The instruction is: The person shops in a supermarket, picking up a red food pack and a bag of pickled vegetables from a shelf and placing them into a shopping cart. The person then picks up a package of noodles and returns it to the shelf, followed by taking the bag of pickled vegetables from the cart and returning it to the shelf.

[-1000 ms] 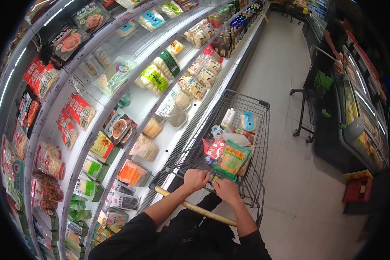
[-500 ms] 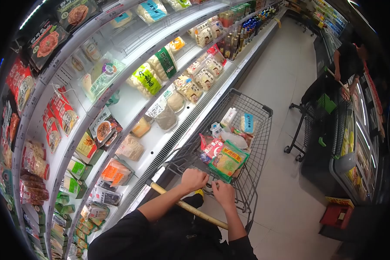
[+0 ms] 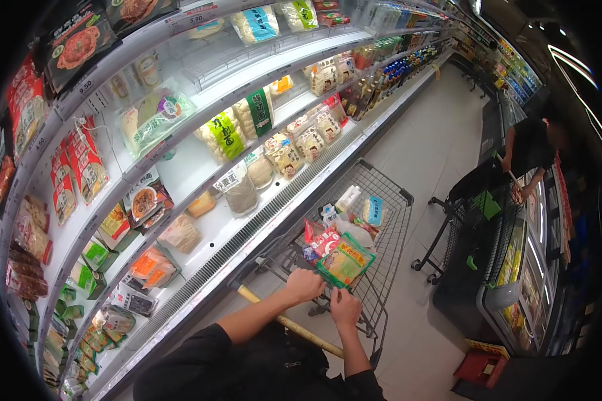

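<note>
My left hand [image 3: 306, 285] and my right hand [image 3: 345, 307] are both closed, held close together just beyond the yellowish handle [image 3: 308, 334] of a shopping cart [image 3: 396, 234]. My forearms cross above that handle. Whatever the curled fingers hold is hidden from view. Just past my knuckles, a green-edged food packet [image 3: 346, 260] lies in the cart; I cannot tell whether my hands touch it. Around it are a red and pink packet [image 3: 323, 242], a clear plastic bag [image 3: 356, 232], a blue-labelled packet [image 3: 373, 210] and a white package [image 3: 348, 198].
Refrigerated shelves [image 3: 201, 120] of packaged noodles line the left side. Across the aisle floor [image 3: 408, 140], a person [image 3: 532, 150] in dark clothes leans by another cart [image 3: 451, 220] and a freezer case [image 3: 515, 301]. A red box [image 3: 483, 364] sits at lower right.
The view has turned somewhat, shifting shelves and aisle in the frame. My hands stay closed and near each other. The other person and cart appear lower and further left in view.
</note>
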A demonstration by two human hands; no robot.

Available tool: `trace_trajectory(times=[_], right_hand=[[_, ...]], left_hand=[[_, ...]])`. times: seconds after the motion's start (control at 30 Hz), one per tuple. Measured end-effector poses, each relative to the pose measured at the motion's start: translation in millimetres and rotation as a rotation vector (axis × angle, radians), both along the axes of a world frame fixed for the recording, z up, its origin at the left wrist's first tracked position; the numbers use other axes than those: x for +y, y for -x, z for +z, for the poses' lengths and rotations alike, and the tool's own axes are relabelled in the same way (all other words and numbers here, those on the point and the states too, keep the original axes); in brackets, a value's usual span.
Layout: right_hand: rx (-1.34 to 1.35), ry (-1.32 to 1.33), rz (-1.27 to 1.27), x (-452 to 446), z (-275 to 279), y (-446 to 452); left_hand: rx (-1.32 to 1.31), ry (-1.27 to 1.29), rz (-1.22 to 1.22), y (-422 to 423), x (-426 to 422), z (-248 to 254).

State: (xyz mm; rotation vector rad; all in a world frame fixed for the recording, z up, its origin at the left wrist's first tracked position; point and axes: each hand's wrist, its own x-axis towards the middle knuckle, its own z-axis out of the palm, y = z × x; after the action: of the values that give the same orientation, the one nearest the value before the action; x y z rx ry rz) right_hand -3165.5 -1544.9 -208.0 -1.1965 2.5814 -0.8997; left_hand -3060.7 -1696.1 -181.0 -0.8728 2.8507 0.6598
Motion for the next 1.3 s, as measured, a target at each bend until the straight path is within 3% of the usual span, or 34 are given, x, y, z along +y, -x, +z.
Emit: trace_trajectory(times=[1.3], right_hand=[[0.019,0.071,0.029,-114,-13,264]], left_hand=[[0.104,0.111,0.044,259,-111,-10]])
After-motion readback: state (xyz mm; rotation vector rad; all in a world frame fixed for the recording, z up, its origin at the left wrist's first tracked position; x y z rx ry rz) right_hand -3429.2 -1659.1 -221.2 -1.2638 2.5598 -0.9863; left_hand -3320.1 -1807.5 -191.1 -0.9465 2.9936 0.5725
